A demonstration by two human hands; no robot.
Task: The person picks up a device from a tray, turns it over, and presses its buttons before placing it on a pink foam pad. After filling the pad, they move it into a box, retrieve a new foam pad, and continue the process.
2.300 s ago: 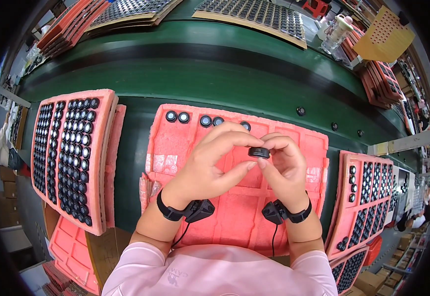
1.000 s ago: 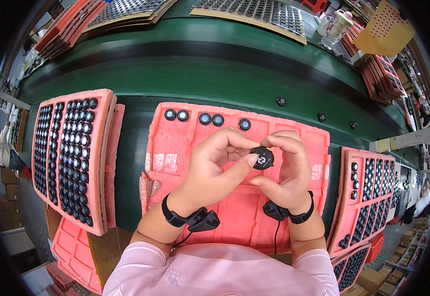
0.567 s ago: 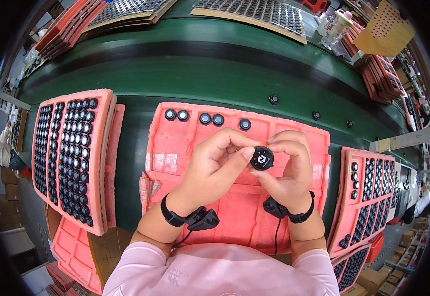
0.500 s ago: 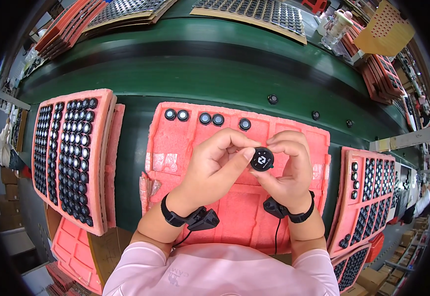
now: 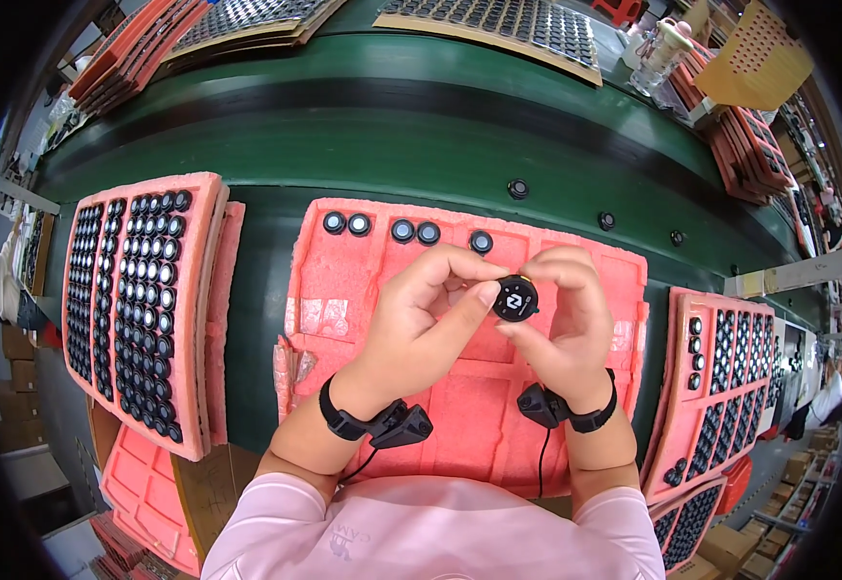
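Note:
Over the pink foam tray, a round black disc-shaped part with a white mark on its face is held between my hands. My left hand pinches its left edge between thumb and fingers. Around the right side curls my right hand, index finger at the top edge and thumb by the lower edge. Along the tray's far side sit several small black round parts with pale centres, one of them just beyond my left fingers. The disc's underside is hidden.
At the left stands a pink foam tray full of round parts; a similar tray is at the right. More round parts, such as one, lie on the green belt. A card of parts lies beyond.
The disc has tilted and turned slightly between my fingers and risen a little. Loose parts on the green belt have shifted left, and another shows by my right hand's far side.

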